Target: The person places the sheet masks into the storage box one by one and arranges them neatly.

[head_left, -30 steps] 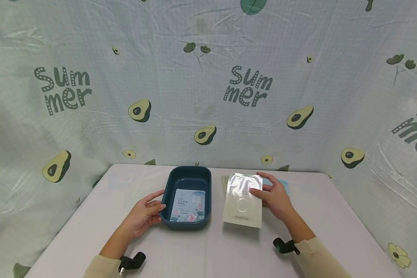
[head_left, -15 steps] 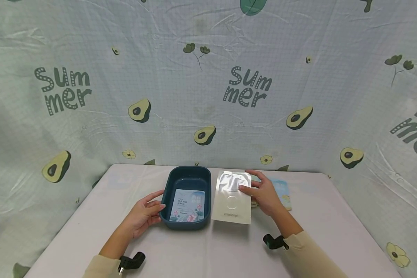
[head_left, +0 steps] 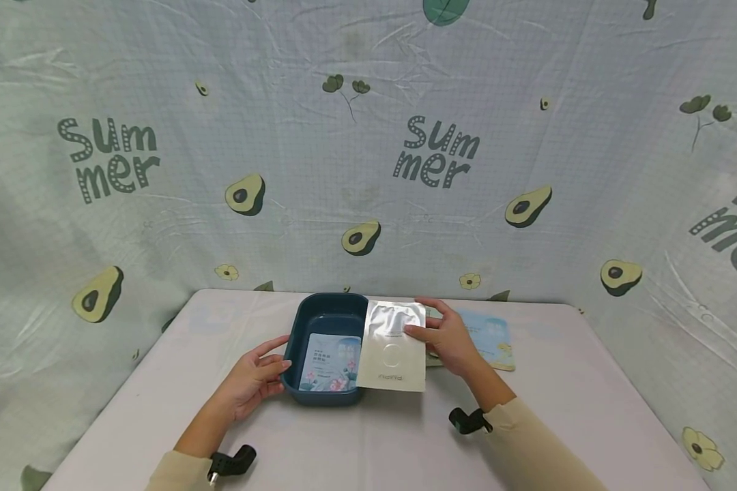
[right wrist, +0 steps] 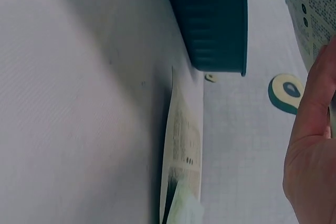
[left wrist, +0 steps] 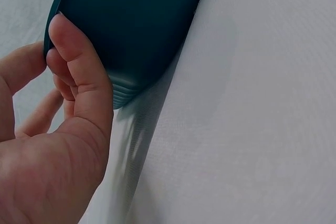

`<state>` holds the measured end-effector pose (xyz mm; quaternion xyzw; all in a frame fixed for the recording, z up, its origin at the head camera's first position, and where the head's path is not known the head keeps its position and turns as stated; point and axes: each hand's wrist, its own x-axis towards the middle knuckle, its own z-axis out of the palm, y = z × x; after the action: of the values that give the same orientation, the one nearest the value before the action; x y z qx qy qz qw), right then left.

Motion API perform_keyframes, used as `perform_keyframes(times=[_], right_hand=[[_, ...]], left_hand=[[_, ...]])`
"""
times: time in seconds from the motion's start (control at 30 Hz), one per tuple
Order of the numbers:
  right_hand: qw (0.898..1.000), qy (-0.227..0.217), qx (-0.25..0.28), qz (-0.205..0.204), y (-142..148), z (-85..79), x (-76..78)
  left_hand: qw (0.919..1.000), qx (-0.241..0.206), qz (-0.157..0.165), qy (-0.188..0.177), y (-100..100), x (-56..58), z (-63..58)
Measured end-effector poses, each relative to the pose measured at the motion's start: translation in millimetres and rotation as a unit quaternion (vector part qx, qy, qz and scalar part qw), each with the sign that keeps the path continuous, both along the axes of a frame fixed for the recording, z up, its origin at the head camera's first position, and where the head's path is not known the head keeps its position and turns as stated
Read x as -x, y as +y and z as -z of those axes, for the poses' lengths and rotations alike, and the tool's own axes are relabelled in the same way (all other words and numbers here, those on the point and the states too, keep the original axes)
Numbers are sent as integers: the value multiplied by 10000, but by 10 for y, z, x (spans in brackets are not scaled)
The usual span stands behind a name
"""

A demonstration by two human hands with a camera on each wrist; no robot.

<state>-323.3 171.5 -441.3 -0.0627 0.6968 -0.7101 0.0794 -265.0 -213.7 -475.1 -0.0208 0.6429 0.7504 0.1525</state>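
Observation:
On the table's left, my left hand (head_left: 254, 378) pinches the side rim of a dark blue plastic bin (head_left: 334, 319), thumb and fingers either side of the rim in the left wrist view. A flat light blue flowered packet (head_left: 328, 361) lies inside the bin. My right hand (head_left: 445, 337) grips a cream and silver sheet mask packet (head_left: 393, 365) by its right edge. That packet is raised and overlaps the bin's right wall in the head view. Small print covers its underside in the right wrist view.
Behind my right hand, a light blue packet (head_left: 494, 341) and a pale green packet (head_left: 432, 359), partly hidden, lie on the white table (head_left: 559, 395). A printed avocado curtain (head_left: 362, 150) stands behind the table. Black cameras sit on both wrists.
My right hand has carried the cream and silver sheet mask packet left to the bin's right side, uncovering more of the packets behind. The left hand and bin have stayed nearly in place.

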Motion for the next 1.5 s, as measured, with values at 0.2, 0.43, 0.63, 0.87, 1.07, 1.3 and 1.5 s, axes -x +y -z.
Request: perform_keyframes(times=[0.2,0.43,0.63,0.87,1.07,1.3,1.5], right_hand=[[9999,-90,74,-81,-135,-9,53],[9996,-182,138,-161,-298,-12,75],[9995,-205,30,-246,-440,10,118],[9991,-103,-291,-275,-592,62,157],[9977,24,-577,-359,-714,63,172],[9965,-7,-715,-432,-820,43,206],[9954,-97,-831,-473,-865,14,235]], left_hand=[[10000,11,-12,9,4,1,-4],[10000,54,-17,-27,24,12,-1],[10000,12,-40,-50,25,8,-5],[10000,31,-37,-26,19,-2,-4],[9999,92,-57,-9,5,-2,16],[10000,30,-14,-5,-5,-1,27],[10000,-8,12,0,0,-3,13]])
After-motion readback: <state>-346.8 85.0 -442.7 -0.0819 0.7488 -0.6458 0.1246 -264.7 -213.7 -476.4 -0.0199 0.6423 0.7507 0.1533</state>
